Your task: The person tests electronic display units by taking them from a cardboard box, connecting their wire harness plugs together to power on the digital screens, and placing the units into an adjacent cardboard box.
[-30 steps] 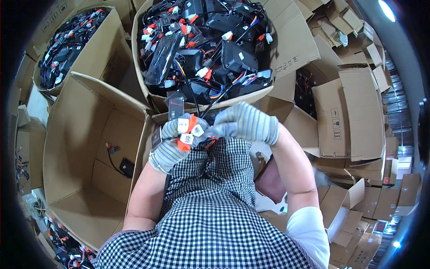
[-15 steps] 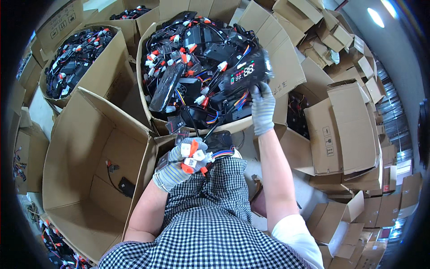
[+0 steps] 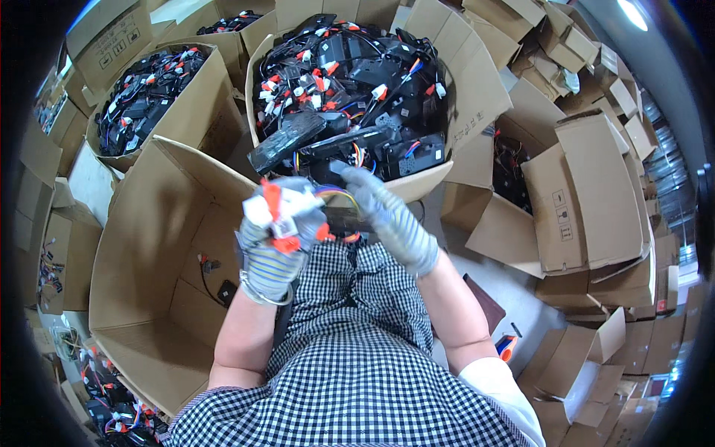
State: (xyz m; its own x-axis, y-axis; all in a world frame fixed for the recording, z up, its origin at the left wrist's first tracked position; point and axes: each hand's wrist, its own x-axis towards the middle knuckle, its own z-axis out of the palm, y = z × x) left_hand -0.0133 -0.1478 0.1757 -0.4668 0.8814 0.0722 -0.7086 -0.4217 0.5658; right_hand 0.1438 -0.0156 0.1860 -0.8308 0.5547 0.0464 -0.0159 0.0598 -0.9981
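Handling bunched plugs (image 3: 281, 211) seems in hand, calling for steadiness: the left hand (image 3: 274, 253) is curled round them near the full box's (image 3: 417, 183) front edge; the right hand (image 3: 395, 223), fingers extended beside coloured wires (image 3: 339, 191), has an unclear hold.

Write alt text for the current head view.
A person's gloved left hand grips white and orange connectors; the gloved right hand is at coloured wires beside them, its hold unclear. Ahead stands a carton heaped with black units; at left, a box with a few parts inside.
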